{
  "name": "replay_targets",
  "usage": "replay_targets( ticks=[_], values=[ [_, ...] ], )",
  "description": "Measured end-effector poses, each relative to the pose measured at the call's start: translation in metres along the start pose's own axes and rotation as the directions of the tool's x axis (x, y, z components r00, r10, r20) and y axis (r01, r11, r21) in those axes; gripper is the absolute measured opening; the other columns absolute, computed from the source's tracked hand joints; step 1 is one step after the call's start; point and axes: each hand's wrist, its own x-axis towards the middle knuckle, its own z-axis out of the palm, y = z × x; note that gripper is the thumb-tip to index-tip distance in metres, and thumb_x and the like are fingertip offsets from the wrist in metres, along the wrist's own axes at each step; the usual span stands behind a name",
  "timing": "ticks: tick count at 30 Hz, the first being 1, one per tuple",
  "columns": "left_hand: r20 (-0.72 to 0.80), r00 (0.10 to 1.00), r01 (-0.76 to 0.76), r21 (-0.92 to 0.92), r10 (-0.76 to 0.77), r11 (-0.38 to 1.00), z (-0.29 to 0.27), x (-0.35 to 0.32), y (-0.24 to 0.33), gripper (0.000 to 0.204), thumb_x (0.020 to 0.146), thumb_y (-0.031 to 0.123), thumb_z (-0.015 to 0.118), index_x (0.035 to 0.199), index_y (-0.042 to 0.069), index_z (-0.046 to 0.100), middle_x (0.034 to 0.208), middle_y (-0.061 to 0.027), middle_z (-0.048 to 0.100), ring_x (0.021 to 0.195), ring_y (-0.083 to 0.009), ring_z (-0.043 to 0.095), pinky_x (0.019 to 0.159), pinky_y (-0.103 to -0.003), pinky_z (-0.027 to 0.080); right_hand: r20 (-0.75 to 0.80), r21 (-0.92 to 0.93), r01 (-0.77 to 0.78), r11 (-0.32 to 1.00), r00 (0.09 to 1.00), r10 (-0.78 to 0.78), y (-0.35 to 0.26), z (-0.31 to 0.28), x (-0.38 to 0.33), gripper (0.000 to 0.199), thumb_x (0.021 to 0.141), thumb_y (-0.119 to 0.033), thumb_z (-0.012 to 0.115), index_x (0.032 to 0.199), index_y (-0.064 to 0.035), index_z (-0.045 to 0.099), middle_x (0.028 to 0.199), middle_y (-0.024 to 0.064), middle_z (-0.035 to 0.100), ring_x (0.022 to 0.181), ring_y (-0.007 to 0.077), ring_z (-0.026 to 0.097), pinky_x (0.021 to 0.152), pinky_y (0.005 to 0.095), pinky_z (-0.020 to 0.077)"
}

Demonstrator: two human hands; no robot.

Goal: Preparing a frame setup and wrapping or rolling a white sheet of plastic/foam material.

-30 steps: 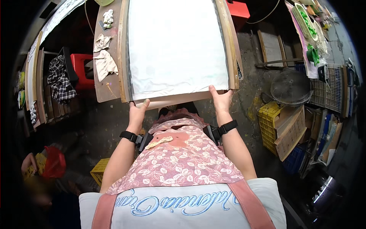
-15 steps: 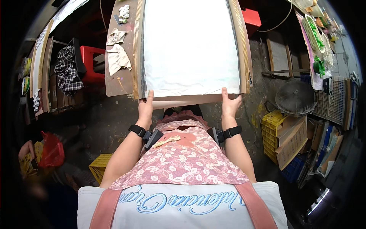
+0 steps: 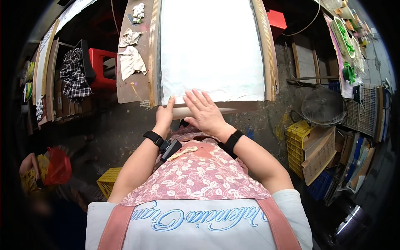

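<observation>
A white sheet (image 3: 212,50), thin and cloth-like, covers the long board between two layered wooden side rails. Small wrinkles run along its near edge. At the near left corner my left hand (image 3: 165,114) grips the sheet's edge, thumb on top and fingers hidden underneath. My right hand (image 3: 204,113) lies palm down near the middle of that edge, fingers stretched flat over the sheet. A pale strip hangs below the board's front. Black bands circle both wrists.
Crumpled cream rags (image 3: 132,61) lie on the brown side board. Left of it stands a red stool (image 3: 98,68) beside a checked cloth (image 3: 75,77). A yellow crate (image 3: 295,146) and a round fan (image 3: 323,106) are to the right. Another person's arm (image 3: 31,162) shows at lower left.
My right hand has left the near right corner and moved left to the middle of the near edge, now flat on the sheet. My left hand keeps its corner grip, slightly shifted right.
</observation>
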Motion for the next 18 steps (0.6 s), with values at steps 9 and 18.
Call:
replay_targets(
  ticks=[9, 18],
  values=[
    [-0.001, 1.000, -0.001, 0.077, 0.001, 0.997, -0.006, 0.008, -0.010, 0.079, 0.071, 0.057, 0.054, 0.102, -0.015, 0.045, 0.102, -0.0253, 0.050, 0.094, -0.0269, 0.051, 0.081, -0.033, 0.039, -0.053, -0.355, -0.426, 0.833, 0.898, 0.436, 0.085, -0.013, -0.091, 0.066, 0.081, -0.041, 0.043, 0.130, -0.0045, 0.019, 0.136, 0.0116, 0.019, 0.126, 0.0235, 0.017, 0.103, 0.0359, 0.0124],
    [0.289, 0.913, -0.272, -0.093, 0.288, 0.958, -0.021, 0.009, -0.045, 0.048, 0.072, 0.026, 0.066, 0.099, -0.008, 0.047, 0.098, -0.0172, 0.054, 0.089, -0.0215, 0.053, 0.078, -0.030, 0.041, -0.303, 0.463, -0.764, 0.449, 0.339, 0.890, 0.080, 0.015, -0.134, 0.064, 0.076, -0.032, 0.057, 0.122, 0.0039, 0.030, 0.124, 0.0212, 0.034, 0.116, 0.0314, 0.032, 0.095, 0.0378, 0.0265]
  ],
)
